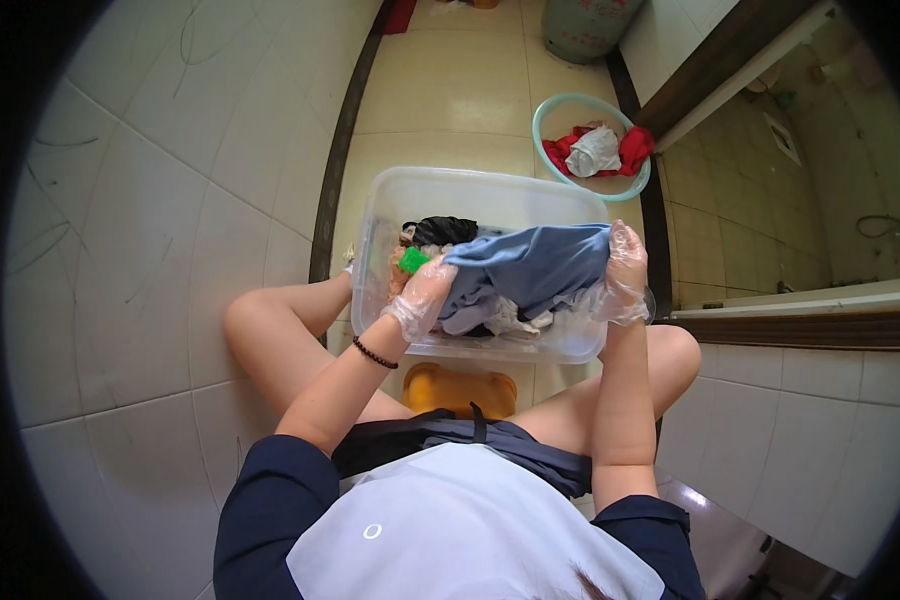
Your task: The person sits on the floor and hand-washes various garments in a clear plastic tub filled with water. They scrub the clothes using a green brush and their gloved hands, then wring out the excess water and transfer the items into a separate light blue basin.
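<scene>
A blue cloth garment (535, 262) is stretched between my two hands above a clear plastic tub (370, 215). My left hand (425, 293) pinches its left end, and my right hand (625, 262) grips its upper right corner. Both hands wear thin transparent plastic gloves. Beside my left fingers is a small bright green object (413, 260) whose kind I cannot make out. Inside the tub lies a heap of clothes, with a black piece (444, 231) at the back and a whitish piece (513, 318) below the blue garment. The garment hides part of the heap.
A pale turquoise basin (538, 135) with red and white clothes stands on the tiled floor beyond the tub. Farther back is a grey-green gas cylinder (582, 30). A yellow stool (460, 387) shows between my legs. Tiled walls stand close on the left and right.
</scene>
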Available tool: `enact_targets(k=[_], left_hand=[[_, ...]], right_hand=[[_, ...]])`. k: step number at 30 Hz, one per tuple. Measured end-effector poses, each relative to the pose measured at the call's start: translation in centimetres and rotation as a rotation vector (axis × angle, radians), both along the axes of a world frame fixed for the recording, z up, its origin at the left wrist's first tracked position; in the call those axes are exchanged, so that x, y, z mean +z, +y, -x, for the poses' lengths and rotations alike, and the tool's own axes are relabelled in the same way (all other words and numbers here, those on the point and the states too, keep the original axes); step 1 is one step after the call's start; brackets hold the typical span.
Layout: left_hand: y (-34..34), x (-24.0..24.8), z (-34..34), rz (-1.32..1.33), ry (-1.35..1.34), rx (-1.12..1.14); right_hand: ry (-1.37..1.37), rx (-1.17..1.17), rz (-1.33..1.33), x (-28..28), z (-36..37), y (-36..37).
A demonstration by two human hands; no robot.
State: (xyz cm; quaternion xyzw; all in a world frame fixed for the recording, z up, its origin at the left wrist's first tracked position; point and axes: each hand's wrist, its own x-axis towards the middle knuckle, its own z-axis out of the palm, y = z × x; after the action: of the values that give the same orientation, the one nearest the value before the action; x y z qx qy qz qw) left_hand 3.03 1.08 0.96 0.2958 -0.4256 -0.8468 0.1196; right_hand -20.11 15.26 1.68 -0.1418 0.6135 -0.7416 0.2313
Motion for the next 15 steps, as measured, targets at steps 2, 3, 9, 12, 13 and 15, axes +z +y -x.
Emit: enact_targets(k=[2, 3, 9, 12, 13, 15], left_hand=[[-0.3, -4.2, -1.3, 0.396, 0.025, -0.101], [0.0, -4.2, -1.5, 0.448, -0.019, -0.131], [3.0, -2.6, -0.3, 1.253, -0.356, -0.234], [6.1, -2.4, 1.5, 1.238, -0.315, -0.445], [7.2, -2.8, 2.2, 1.203, -0.327, -0.331], [8.6, -3.6, 3.5, 1.123, -0.322, -0.11]], right_hand=[[-0.1, 0.021, 0.042, 0.2, -0.8, -0.7], [-0.149, 0.025, 0.062, 0.4, -1.0, -1.0], [-0.408, 0.044, 0.074, 3.2, -3.3, -2.5], [-0.531, 0.114, 0.055, 4.9, -4.8, -2.6], [-0.573, 0.112, 0.077, 5.4, -5.5, -2.9], [-0.638, 0.096, 0.124, 5.5, -6.0, -3.4]])
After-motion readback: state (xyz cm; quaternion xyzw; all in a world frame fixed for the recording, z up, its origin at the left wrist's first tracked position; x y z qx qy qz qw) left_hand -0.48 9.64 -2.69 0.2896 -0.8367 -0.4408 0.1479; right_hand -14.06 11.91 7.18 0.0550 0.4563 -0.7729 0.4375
